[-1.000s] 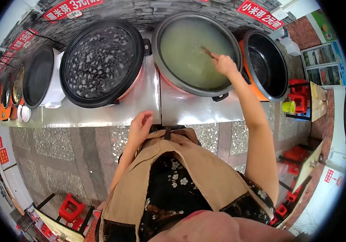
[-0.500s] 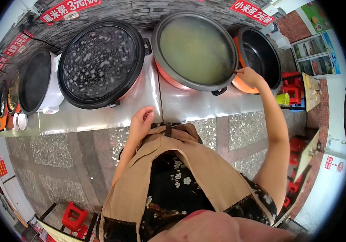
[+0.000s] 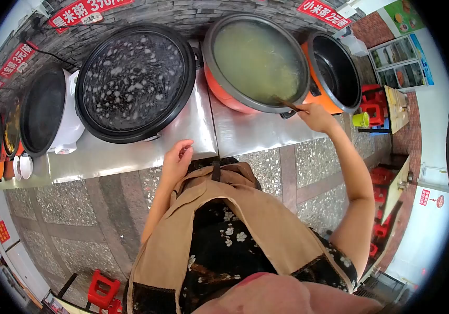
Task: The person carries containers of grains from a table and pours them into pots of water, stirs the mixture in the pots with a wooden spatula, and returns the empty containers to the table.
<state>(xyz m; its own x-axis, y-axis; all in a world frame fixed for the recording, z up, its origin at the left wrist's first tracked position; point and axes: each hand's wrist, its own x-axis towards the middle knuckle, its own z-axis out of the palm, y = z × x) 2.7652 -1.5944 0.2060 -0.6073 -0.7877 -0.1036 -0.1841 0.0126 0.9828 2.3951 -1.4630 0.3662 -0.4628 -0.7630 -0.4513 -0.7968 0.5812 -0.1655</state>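
Note:
My right hand (image 3: 317, 118) is closed round the handle of a brown utensil (image 3: 286, 103) at the near right rim of a large orange pot. Pale yellow-green liquid (image 3: 256, 60) fills this pot, and the utensil's lower end is hidden in it. My left hand (image 3: 176, 163) hovers by the metal counter's front edge, fingers loosely curled, with nothing visible in it. Behind it stands a wide black pot of dark liquid (image 3: 135, 78) with whitish foam spots.
An orange pot with a black inside (image 3: 334, 70) stands on the right. A white cooker (image 3: 67, 112) and smaller pots line the metal counter (image 3: 177, 131) on the left. Red stools (image 3: 103, 289) and tables stand beyond. A yellow-green bin (image 3: 360, 120) is at the right.
My right hand has moved the utensil from the pot's middle to its near right rim. The view has shifted slightly. My left hand stays near the counter's edge.

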